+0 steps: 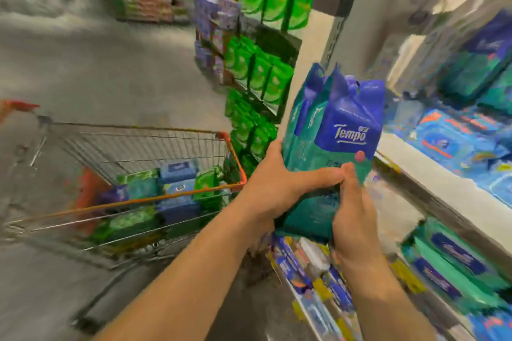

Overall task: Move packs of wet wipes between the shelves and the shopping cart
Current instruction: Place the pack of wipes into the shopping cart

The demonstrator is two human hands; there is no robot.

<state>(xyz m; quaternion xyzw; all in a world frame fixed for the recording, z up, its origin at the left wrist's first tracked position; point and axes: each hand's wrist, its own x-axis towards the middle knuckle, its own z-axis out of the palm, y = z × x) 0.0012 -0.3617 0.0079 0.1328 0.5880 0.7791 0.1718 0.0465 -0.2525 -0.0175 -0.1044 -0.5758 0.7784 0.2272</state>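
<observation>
We grip the Tempo wipes pack (329, 147) with both hands, left hand (279, 185) wrapped round its near side, right hand (353, 219) clasping the bottom, likely to steady a floppy bundle. It hangs just off the shelf (432, 196) front edge, the shopping cart (133, 174), already holding packs, to our left.

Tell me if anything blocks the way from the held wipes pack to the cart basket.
Nothing visible does. The teal and blue Tempo wipes pack, gripped by the left hand and right hand, sits above and right of the orange-rimmed wire shopping cart. Its open top faces up, partly filled with packs low inside.
</observation>
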